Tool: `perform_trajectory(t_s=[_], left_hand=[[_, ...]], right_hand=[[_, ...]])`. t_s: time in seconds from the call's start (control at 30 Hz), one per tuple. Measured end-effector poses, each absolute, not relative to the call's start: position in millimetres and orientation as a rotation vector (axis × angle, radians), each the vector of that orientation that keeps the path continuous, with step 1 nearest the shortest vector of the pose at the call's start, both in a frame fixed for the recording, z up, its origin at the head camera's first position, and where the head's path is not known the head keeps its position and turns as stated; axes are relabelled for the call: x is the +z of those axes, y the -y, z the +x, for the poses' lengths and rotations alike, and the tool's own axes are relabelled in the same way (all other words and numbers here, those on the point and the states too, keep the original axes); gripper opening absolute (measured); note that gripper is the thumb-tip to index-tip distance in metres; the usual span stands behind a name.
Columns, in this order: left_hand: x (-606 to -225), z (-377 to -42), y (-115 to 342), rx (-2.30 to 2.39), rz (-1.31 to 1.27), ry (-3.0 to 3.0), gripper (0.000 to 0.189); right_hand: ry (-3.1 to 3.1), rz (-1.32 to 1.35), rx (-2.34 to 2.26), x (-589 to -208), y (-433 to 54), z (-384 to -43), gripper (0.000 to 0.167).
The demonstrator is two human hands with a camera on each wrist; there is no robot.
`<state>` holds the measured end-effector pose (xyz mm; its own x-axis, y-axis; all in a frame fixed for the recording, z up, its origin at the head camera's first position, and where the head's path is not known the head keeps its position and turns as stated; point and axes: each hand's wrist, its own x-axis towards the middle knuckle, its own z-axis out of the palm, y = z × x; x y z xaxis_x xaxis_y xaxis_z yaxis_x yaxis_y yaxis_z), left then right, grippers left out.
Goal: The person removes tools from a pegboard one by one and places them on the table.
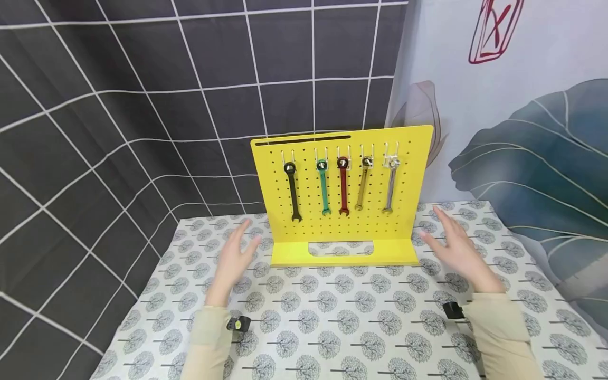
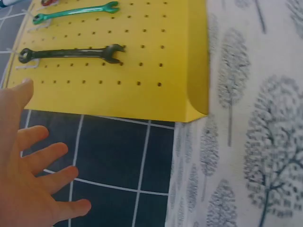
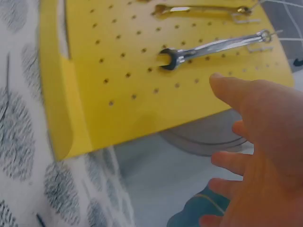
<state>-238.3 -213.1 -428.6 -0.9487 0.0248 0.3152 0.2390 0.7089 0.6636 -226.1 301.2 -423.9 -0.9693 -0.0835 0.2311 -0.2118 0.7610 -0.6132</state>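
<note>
A yellow pegboard stands upright at the back of the table. From its white hooks hang several combination wrenches in a row: a black wrench, a green wrench, a red wrench, a gold wrench and a silver wrench. My left hand is held off the board's left side, fingers extended, nearest the black wrench. On the right side, my right hand has its fingers spread, nearest the silver wrench. Neither hand holds or touches anything.
A white cloth with tree prints covers the table. Behind and left hangs a dark curtain with a white grid. Back right is a pale curtain with large leaves. Each wrist wears a black camera.
</note>
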Motion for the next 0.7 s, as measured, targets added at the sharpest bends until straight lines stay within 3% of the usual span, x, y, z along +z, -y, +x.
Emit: perform_trajectory(t_s=[0.7], left_hand=[[-375, -228, 221, -1.623, -0.353, 2.285, 0.056]], right_hand=[[2.547, 0.333, 1.342, -383, -278, -207, 0.067]])
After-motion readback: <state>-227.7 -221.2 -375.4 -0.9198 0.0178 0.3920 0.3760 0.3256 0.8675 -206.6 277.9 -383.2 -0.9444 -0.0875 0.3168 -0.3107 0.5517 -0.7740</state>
